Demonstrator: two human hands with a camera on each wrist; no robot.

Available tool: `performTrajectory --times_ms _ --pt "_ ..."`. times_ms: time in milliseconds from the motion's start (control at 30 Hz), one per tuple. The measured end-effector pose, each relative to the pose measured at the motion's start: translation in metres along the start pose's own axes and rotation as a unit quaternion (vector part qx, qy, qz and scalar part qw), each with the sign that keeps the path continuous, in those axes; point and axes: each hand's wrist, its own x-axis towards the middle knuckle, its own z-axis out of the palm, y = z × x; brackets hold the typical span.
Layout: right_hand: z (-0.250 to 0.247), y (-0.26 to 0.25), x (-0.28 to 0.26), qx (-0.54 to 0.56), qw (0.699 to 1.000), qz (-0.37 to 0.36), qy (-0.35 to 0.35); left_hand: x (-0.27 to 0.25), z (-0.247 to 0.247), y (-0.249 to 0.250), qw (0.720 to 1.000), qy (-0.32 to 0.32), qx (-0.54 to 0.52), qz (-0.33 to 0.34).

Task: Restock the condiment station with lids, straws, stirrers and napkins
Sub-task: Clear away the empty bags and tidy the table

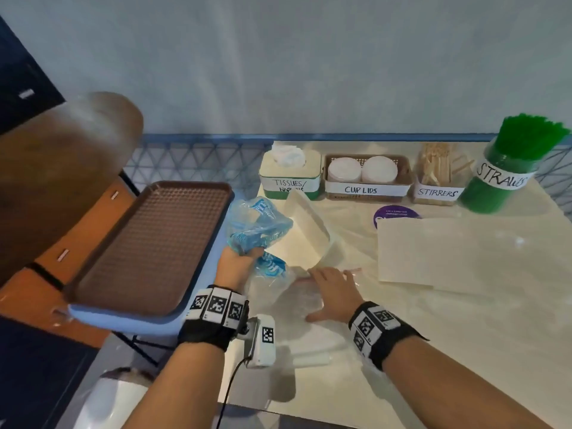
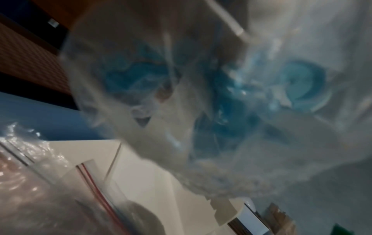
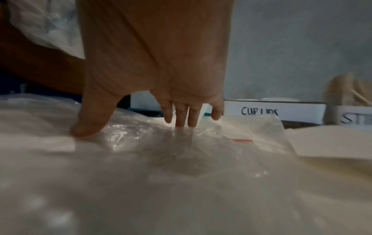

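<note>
My left hand (image 1: 240,258) grips a crumpled blue-printed plastic wrapper (image 1: 258,224), lifted off the table; up close the wrapper (image 2: 211,98) fills the left wrist view. My right hand (image 1: 332,291) lies flat with spread fingers (image 3: 181,117) on a clear zip bag (image 1: 297,297) with a red seal (image 3: 241,140). A white stack of napkins (image 1: 306,226) leans tilted beside the wrapper. At the back stand the tissue box (image 1: 289,174), the cup lids basket (image 1: 366,178), the stirrers box (image 1: 438,178) and a green straws jar (image 1: 510,168).
A brown tray (image 1: 148,246) sits on a blue stool left of the table. A cream paper sheet (image 1: 464,252) and a purple round sticker (image 1: 396,215) lie on the white table (image 1: 464,335). A brown chair back (image 1: 62,168) stands at far left.
</note>
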Motion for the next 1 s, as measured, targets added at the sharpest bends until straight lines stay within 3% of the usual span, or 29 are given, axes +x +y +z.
performTrajectory --times_ms 100,300,633,833,1000 --pt "0.003 -0.002 -0.001 -0.081 0.996 -0.018 -0.019 0.0 -0.01 -0.003 1.0 0.012 -0.017 -0.006" --pt "0.002 -0.011 0.0 -0.089 0.995 -0.04 -0.002 -0.002 -0.019 -0.005 0.998 0.028 -0.047 -0.019" --pt "-0.029 0.016 -0.013 0.171 0.984 0.041 0.039 -0.011 -0.015 0.006 0.995 -0.028 -0.095 -0.003" --pt "-0.05 0.045 -0.021 0.309 0.94 0.12 0.077 -0.008 -0.003 0.013 0.987 0.019 -0.157 -0.025" --pt "-0.066 0.055 -0.036 0.486 0.844 0.173 0.146 -0.008 0.016 0.012 0.983 0.024 -0.178 -0.031"
